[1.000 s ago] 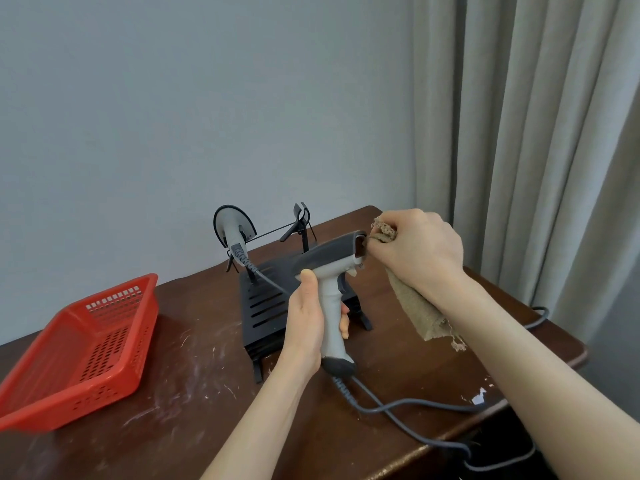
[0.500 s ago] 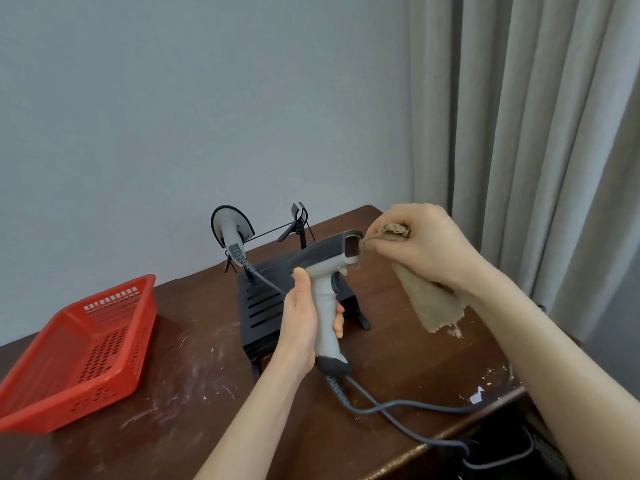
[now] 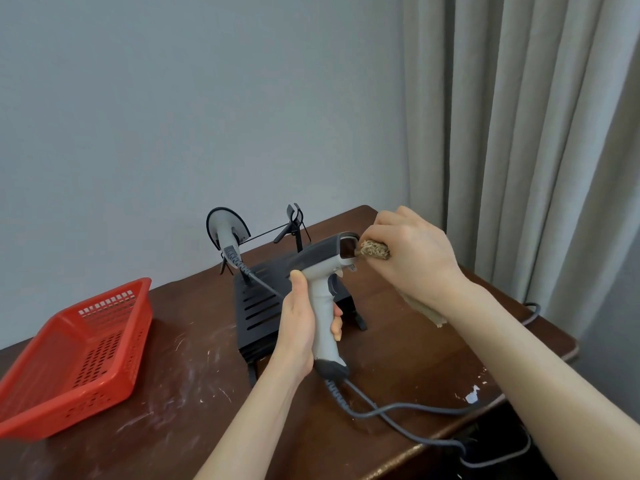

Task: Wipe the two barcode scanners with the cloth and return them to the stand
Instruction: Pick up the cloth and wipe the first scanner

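Observation:
My left hand (image 3: 300, 327) grips the handle of a grey barcode scanner (image 3: 323, 268), held upright above the table with its window facing right. My right hand (image 3: 412, 258) holds a bunched brown cloth (image 3: 374, 251) pressed against the scanner's window; the cloth's loose end hangs below my wrist. A second grey scanner (image 3: 227, 233) sits head-up in the left cradle of the black stand (image 3: 258, 306). The stand's right cradle (image 3: 294, 220) holds nothing.
A red plastic basket (image 3: 79, 355) lies on the left of the dark wooden table (image 3: 194, 410). Grey cables (image 3: 398, 410) trail from the scanner over the table's front right edge. A curtain (image 3: 519, 133) hangs at right, a wall behind.
My right hand has turned and bunched the cloth tighter against the scanner's window; less cloth hangs free. My left hand keeps the scanner almost in the same place.

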